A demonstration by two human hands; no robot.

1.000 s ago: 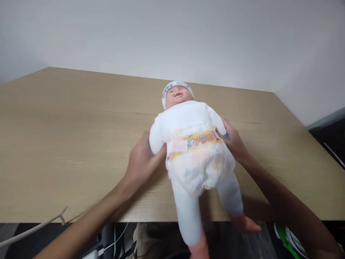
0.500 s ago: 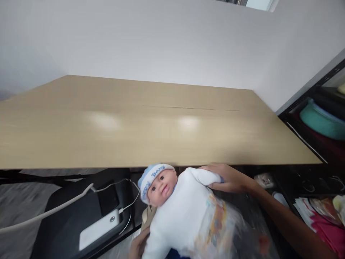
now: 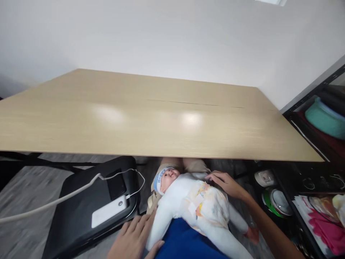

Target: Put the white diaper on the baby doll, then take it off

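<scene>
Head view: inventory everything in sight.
Doll: one, white clothing, on lap
Diaper: one, white patterned, on doll
Cap: one, blue and white, doll's head
Table: one, pale wood, ahead
Wall: count unclear, pale grey, beyond table
Flat surface: one, black, lower left
Device: one, white, on that surface
Slab: one, black, beside device
Cable: at least one, white, lower left
Floor: one, grey, below
Basin: one, teal, right rack
Container: one, green, lower right
Clutter: count unclear, pink and white, lower right
Shorts: one pair, beige, beneath doll
Top: one, blue, bottom centre
Left hand: one, bare, doll's near arm
Right hand: one, bare, doll's far side
</scene>
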